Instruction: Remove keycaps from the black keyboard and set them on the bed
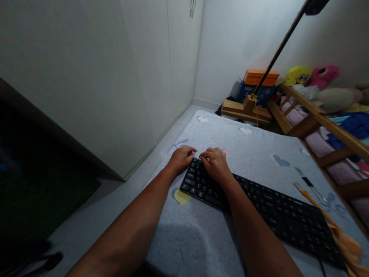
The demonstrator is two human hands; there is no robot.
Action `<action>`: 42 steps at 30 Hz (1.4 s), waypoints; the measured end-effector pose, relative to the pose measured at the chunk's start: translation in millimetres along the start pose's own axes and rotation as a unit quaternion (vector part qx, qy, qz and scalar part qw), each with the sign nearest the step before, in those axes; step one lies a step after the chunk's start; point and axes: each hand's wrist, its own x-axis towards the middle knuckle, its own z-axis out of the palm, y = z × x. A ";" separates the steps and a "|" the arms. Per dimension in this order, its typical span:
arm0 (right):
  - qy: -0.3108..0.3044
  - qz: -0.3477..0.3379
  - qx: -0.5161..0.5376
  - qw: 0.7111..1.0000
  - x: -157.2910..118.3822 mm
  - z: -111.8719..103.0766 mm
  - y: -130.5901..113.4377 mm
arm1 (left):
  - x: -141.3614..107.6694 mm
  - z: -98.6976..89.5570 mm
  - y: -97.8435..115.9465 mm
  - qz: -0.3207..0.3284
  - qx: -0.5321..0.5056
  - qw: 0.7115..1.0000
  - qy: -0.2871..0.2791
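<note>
A black keyboard lies at a slant on the pale blue blanket, its left end farthest from me. At that end's far corner, my left hand is closed, thumb and fingertips drawn together beside the edge. Over the top left keys, my right hand is bent with its fingertips pinched together. Anything between the fingers of either hand is too small or hidden to make out. My right hand and forearm cover part of the keys.
On the blanket, right of the keyboard, lie a brush with a yellow handle, a thin tool with a black grip and an orange cloth. A white cabinet stands left; a wooden bed rail runs along the right.
</note>
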 end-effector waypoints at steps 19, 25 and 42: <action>-0.015 -0.047 0.033 0.998 -0.9 1.4 -3.4 | 1.3 1.3 -1.6 -0.003 0.001 1.000 -0.003; -0.019 -0.051 0.032 0.998 -0.7 4.1 -6.5 | 1.9 2.0 -4.0 -0.002 -0.001 1.000 0.000; 0.002 -0.005 0.011 1.000 0.8 5.6 -4.2 | 0.4 -1.1 0.7 -0.004 0.002 1.000 0.003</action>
